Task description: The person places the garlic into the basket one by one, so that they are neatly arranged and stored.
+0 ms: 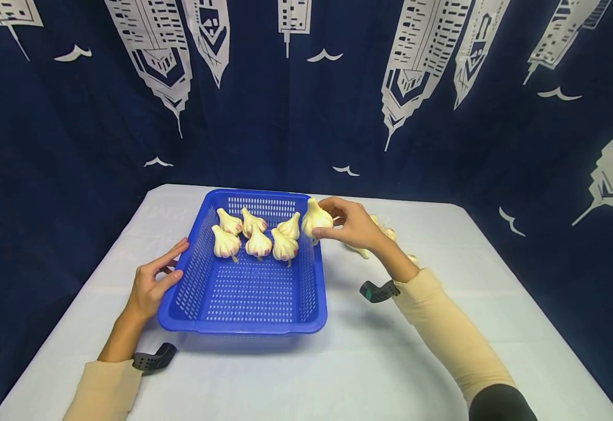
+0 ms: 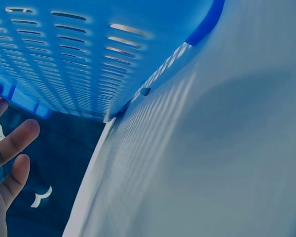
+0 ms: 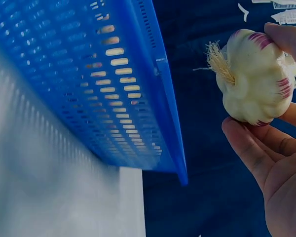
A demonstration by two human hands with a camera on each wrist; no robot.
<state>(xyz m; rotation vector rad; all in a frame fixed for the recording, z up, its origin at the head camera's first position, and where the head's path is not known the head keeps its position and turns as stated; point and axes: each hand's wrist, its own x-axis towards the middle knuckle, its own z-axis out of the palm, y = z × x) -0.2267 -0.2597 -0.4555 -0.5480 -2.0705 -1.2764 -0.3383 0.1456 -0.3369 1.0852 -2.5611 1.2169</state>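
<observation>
A blue plastic basket [image 1: 248, 295] with slotted walls stands on the table. Several garlic bulbs [image 1: 258, 243] lie grouped in its far half. My right hand [image 1: 354, 225] pinches another garlic bulb [image 1: 316, 220] between thumb and fingers, raised at the basket's right rim. The right wrist view shows this bulb [image 3: 259, 79] with purple streaks and a root tuft, just outside the basket wall [image 3: 98, 89]. At the basket's left rim, my left hand [image 1: 151, 285] rests with extended fingers. Part of that hand [image 2: 7, 163] appears beside the basket in the left wrist view.
More garlic bulbs [image 1: 358, 250] lie on the white table [image 1: 391, 374] to the right, partly hidden behind my right hand and forearm. A dark blue cloth [image 1: 285, 117] with white building shapes hangs behind the table.
</observation>
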